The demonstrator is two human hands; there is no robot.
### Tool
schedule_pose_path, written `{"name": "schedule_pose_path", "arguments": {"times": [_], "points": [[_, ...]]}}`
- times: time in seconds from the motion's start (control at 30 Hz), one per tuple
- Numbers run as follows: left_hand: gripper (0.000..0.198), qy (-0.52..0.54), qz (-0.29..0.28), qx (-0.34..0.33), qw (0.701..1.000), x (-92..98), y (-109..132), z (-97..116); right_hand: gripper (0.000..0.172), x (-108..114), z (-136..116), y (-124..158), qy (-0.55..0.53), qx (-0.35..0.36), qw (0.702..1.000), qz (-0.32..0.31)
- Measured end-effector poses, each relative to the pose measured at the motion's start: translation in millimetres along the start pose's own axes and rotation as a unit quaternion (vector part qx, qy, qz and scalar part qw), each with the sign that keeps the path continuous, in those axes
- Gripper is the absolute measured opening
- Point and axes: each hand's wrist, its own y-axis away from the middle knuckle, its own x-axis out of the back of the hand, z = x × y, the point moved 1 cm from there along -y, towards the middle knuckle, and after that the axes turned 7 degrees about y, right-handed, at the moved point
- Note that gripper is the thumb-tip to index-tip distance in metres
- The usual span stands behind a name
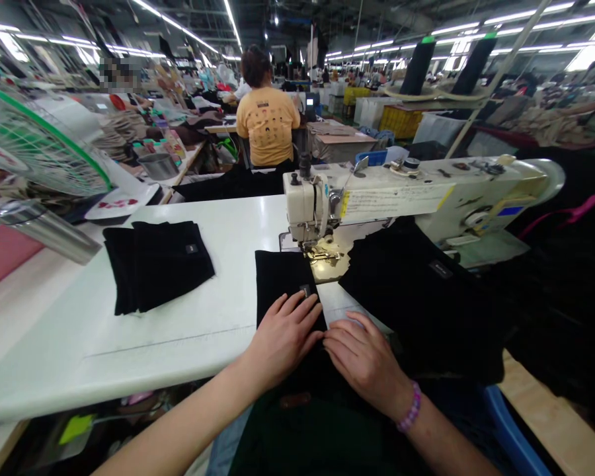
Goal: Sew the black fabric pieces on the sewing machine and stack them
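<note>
A black fabric piece (277, 271) with a small grey label lies in front of the sewing machine (322, 211), its right edge close to the needle area. My left hand (290, 330) rests on it, palm down with fingers stretched out just below the label. At the right edge of the same piece, my right hand (364, 354) has its fingers bent and closed on the cloth; the thumb is hidden. The two hands nearly touch. To the right, a larger heap of black fabric (416, 297) with another label drapes over the table edge.
A small stack of black pieces (158, 264) lies left on the white table (218, 218). Beyond it are a steel flask (49, 228) and a green-rimmed fan (39, 139). Thread cones (419, 66) stand behind the machine. A person in a yellow shirt (268, 125) sits ahead.
</note>
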Motion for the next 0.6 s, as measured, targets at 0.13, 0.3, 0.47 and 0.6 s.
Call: {"name": "schedule_pose_path", "arguments": {"times": [0.13, 0.3, 0.47, 0.6], "points": [[0.041, 0.0, -0.006, 0.005, 1.0, 0.1, -4, -3, 0.02, 0, 3, -8, 0.001, -0.003, 1.0, -0.004], [0.039, -0.009, 0.001, 0.004, 1.0, 3.0, -13, -12, 0.021, -3, 9, -20, 0.01, -0.008, 1.0, -0.01], [0.038, -0.017, 0.003, 0.013, 1.0, 2.4, -25, -28, 0.016, -11, 19, -33, 0.022, -0.021, 0.999, -0.02], [0.038, -0.026, 0.015, 0.011, 0.999, 2.6, -30, -33, 0.014, -18, 27, -43, 0.032, -0.023, 0.999, -0.023]]}}
